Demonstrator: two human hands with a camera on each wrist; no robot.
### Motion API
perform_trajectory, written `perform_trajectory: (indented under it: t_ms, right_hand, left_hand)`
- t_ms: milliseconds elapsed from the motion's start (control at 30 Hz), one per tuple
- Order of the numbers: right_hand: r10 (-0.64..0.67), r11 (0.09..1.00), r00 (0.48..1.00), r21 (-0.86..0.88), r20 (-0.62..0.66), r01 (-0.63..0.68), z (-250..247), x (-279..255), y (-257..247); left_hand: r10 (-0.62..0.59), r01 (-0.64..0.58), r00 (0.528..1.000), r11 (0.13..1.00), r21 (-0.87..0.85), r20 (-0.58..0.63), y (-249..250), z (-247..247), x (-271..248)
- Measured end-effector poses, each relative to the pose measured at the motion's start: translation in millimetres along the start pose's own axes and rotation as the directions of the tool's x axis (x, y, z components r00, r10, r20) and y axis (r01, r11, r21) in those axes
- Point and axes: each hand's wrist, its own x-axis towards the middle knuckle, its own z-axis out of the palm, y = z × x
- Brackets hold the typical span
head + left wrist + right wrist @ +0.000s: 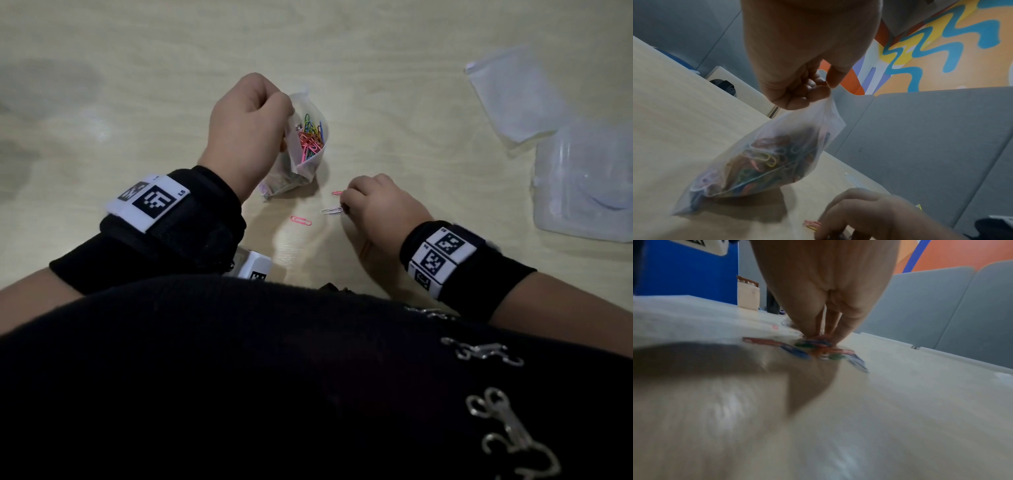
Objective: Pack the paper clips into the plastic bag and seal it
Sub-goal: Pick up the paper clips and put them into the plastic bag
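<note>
Paper clips (311, 137) of many colours fill the plastic bag (301, 147), which our left hand (246, 130) pinches by its open rim, its bottom resting on the tabletop (137, 85). Our right hand (383, 209) lies low, fingertips pinching loose clips (818, 345). A pink clip (301, 220) lies just beside it.

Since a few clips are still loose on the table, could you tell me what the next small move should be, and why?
Probably the right hand should lift the clips under its fingertips and drop them into the plastic bag. The left hand holds the bag's mouth open, many clips are inside already, and a pink clip and a silver clip lie loose on the table, so sealing looks premature.
</note>
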Motion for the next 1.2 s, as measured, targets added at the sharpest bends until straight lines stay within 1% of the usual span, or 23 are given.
perform_trajectory:
  t_ms: [33, 100, 233, 333, 367, 433, 467, 533, 567, 600, 633, 700, 800, 833, 900, 967, 1000, 1033, 1067, 1100, 1133, 1167, 1200]
  right_hand:
    - [0.01, 1.0, 1.0, -0.004, 0.006, -0.01, -4, -1, 3]
    - [0.081, 0.997, 0.997, -0.001, 0.011, -0.081, -9, 1, 10]
    - [0.266, 0.946, 0.964, 0.199, -0.032, -0.254, -17, 11, 19]
    - [0.384, 0.869, 0.923, 0.339, 0.0, -0.361, -25, 11, 21]
    - [0.409, 0.838, 0.913, 0.399, -0.006, -0.373, -28, 11, 22]
    - [0.456, 0.757, 0.889, 0.538, -0.029, -0.371, -36, 11, 20]
    - [0.478, 0.694, 0.878, 0.63, -0.039, -0.35, -43, 11, 18]
    - [0.517, 0.521, 0.855, 0.806, -0.037, -0.281, -60, 13, 12]
    - [0.528, 0.45, 0.848, 0.86, -0.039, -0.241, -69, 14, 10]
    - [0.53, 0.414, 0.847, 0.885, -0.046, -0.212, -78, 16, 7]
    - [0.523, 0.411, 0.85, 0.891, -0.057, -0.193, -85, 18, 4]
    - [0.485, 0.457, 0.872, 0.869, -0.066, -0.188, -97, 23, -5]
    - [0.401, 0.544, 0.916, 0.809, -0.02, -0.221, -106, 29, -17]
    - [0.376, 0.546, 0.927, 0.808, 0.0, -0.222, -108, 29, -20]
    - [0.336, 0.502, 0.941, 0.838, 0.039, -0.214, -110, 28, -22]
    - [0.347, 0.469, 0.938, 0.862, 0.02, -0.191, -108, 26, -20]
    - [0.382, 0.476, 0.924, 0.86, -0.015, -0.182, -105, 26, -17]
    - [0.423, 0.514, 0.904, 0.837, -0.057, -0.188, -100, 26, -13]
    - [0.449, 0.597, 0.888, 0.774, -0.101, -0.214, -94, 27, -10]
    - [0.436, 0.714, 0.889, 0.655, -0.138, -0.249, -87, 26, -8]
    - [0.381, 0.821, 0.914, 0.505, -0.141, -0.265, -78, 25, -8]
    - [0.297, 0.899, 0.948, 0.368, -0.115, -0.237, -66, 22, -11]
    - [0.184, 0.947, 0.981, 0.281, -0.068, -0.158, -55, 20, -17]
  left_hand:
    - [-0.001, 0.001, 1.0, 1.0, 0.0, 0.005, 0, 0, 0]
    - [0.001, -0.001, 1.0, 1.0, 0.011, 0.019, -1, 2, -1]
    - [0.008, -0.01, 0.999, 0.999, 0.04, 0.051, -2, 4, -1]
    - [0.024, -0.03, 0.996, 0.997, 0.069, 0.081, -2, 5, -1]
    - [0.026, -0.033, 0.996, 0.997, 0.076, 0.091, -3, 5, -1]
    - [0.027, -0.036, 0.994, 0.996, 0.084, 0.107, -3, 6, -2]
    - [0.026, -0.037, 0.993, 0.995, 0.092, 0.115, -3, 6, -2]
    - [0.028, -0.044, 0.991, 0.992, 0.117, 0.133, -4, 7, -2]
    - [0.03, -0.048, 0.989, 0.99, 0.13, 0.142, -4, 8, -2]
    - [0.03, -0.051, 0.988, 0.989, 0.141, 0.151, -4, 8, -2]
    - [0.027, -0.051, 0.987, 0.987, 0.15, 0.157, -4, 9, -2]
    - [0.024, -0.05, 0.986, 0.986, 0.156, 0.165, -4, 10, -3]
    - [0.02, -0.045, 0.986, 0.988, 0.151, 0.163, -4, 11, -4]
    - [0.018, -0.041, 0.987, 0.989, 0.143, 0.158, -4, 10, -4]
    - [0.015, -0.033, 0.99, 0.991, 0.127, 0.141, -4, 8, -4]
    - [0.016, -0.029, 0.993, 0.994, 0.11, 0.118, -4, 6, -3]
    - [0.018, -0.028, 0.994, 0.995, 0.098, 0.104, -3, 5, -3]
    - [0.02, -0.027, 0.996, 0.996, 0.086, 0.085, -3, 4, -2]
    - [0.022, -0.026, 0.998, 0.997, 0.072, 0.061, -2, 3, -2]
    - [0.022, -0.024, 0.999, 0.998, 0.053, 0.035, -1, 2, -1]
    - [0.019, -0.019, 1.0, 0.999, 0.03, 0.011, 0, 0, 0]
    - [0.015, -0.015, 1.0, 1.0, 0.008, -0.009, 1, -1, 2]
    - [0.013, -0.013, 1.0, 1.0, -0.009, -0.025, 2, -3, 3]
